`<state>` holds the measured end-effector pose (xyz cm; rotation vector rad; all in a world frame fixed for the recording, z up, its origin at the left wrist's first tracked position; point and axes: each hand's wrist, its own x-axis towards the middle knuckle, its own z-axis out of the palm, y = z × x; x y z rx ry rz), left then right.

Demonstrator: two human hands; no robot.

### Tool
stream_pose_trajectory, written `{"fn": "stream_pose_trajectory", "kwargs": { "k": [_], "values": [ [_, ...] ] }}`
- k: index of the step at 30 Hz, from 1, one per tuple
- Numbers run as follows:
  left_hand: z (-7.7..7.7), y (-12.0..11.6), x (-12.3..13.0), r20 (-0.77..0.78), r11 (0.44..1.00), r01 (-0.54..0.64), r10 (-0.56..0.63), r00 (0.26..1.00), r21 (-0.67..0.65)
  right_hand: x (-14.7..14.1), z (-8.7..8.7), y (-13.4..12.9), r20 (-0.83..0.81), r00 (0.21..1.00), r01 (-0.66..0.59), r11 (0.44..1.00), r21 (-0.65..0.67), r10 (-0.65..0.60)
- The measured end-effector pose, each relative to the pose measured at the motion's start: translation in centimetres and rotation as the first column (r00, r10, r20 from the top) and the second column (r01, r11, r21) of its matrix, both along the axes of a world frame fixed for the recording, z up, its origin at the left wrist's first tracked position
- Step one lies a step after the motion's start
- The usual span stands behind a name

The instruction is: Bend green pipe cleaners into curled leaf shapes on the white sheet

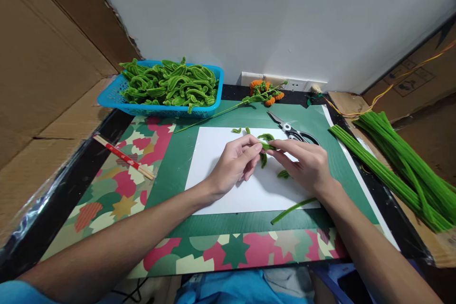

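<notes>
Person's left hand (235,159) and right hand (310,161), both nearly closed, pinched a short, fuzzy green strip (268,146) over rectangular white paper (249,195).

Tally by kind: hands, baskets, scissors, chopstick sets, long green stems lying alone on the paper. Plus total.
Hands: 2 (left hand, right hand)
Blue plastic basket: 1
Scissors: 1
Red-wrapped chopstick set: 1
Long green chenille stem across the white paper's near edge: 1
Total: 6
</notes>
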<state>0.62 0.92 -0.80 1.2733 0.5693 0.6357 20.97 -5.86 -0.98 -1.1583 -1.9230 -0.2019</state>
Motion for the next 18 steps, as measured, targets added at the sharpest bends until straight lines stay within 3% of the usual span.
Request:
{"fn": "stream_pose_trajectory", "kwargs": {
  "k": [7, 18],
  "values": [
    [-0.2, 0.0, 0.2, 0.006, 0.999, -0.037, 0.037, 0.999, 0.035, -0.2, 0.2, -0.1, 0.027, 1.000, -0.016, 1.000, -0.001, 0.016],
    [0.0, -0.2, 0.0, -0.040, 0.988, -0.123, 0.127, 0.991, 0.094, -1.4, 0.7, -0.2, -0.201, 0.977, -0.096, 0.984, -0.149, 0.065]
  ]
}}
